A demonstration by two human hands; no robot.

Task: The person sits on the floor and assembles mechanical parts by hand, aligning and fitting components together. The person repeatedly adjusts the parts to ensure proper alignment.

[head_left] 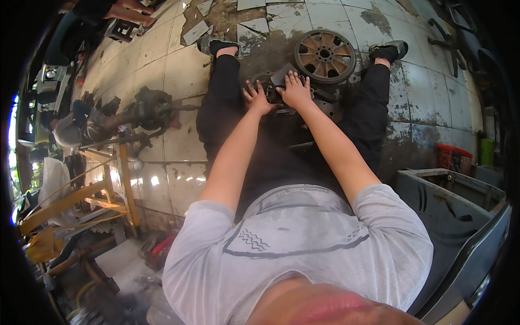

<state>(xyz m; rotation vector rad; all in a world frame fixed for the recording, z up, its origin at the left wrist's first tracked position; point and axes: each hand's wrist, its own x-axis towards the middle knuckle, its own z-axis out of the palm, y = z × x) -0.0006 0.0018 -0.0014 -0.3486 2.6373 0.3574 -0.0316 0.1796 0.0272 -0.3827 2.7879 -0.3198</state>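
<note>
Metalwork (264, 76), dark and round, was seen low between the spread legs (223, 89) on the tiled floor (330, 16), partly hidden by the hands. The left hand (258, 99) was held palm down at its left side, fingers splayed wide. The right hand (296, 93) was also splayed wide, placed at a dark flat piece (282, 74). No wrap-around grip was shown on either side; what was touched under the palms could not be told.

Main risk, as judged: slipping. If weight were put on spread fingers alone, the flat piece could be skidded off the metalwork, and fingertips could be scraped on its edges or caught in its gaps. Tilting could also be caused by uneven pressure, since no clamp was seen and the support underneath was hidden.

The toothed wheel (325, 60) was placed just beyond the right hand; knuckles could be knocked on its toothed rim by an overlong push. A holed disc (328, 110) was left close by the right forearm, where it could be nudged by an elbow or leg. Grip could be worsened by grime, judging from the dark stains on the tiles.
</note>
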